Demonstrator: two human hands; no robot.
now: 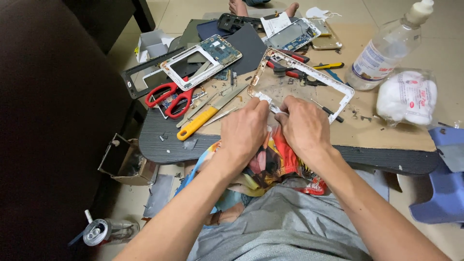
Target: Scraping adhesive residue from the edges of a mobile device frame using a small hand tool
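A low dark bench [159,145] stands on a tiled floor [447,53], with a brown cardboard sheet [386,130] covering most of its top. On the sheet lie a white frame [338,84], a clear bottle [386,48] and a bag of cotton [407,96]. Further left lie red scissors [169,99], a yellow-handled knife [203,121], a white frame with a circuit board [202,62] and a black frame [140,77]. At the far edge lie red pliers [290,60], a screwdriver [328,65] and more phone shells [295,34]. On the floor beside the bench sit a small box [121,162] and a can [96,232].
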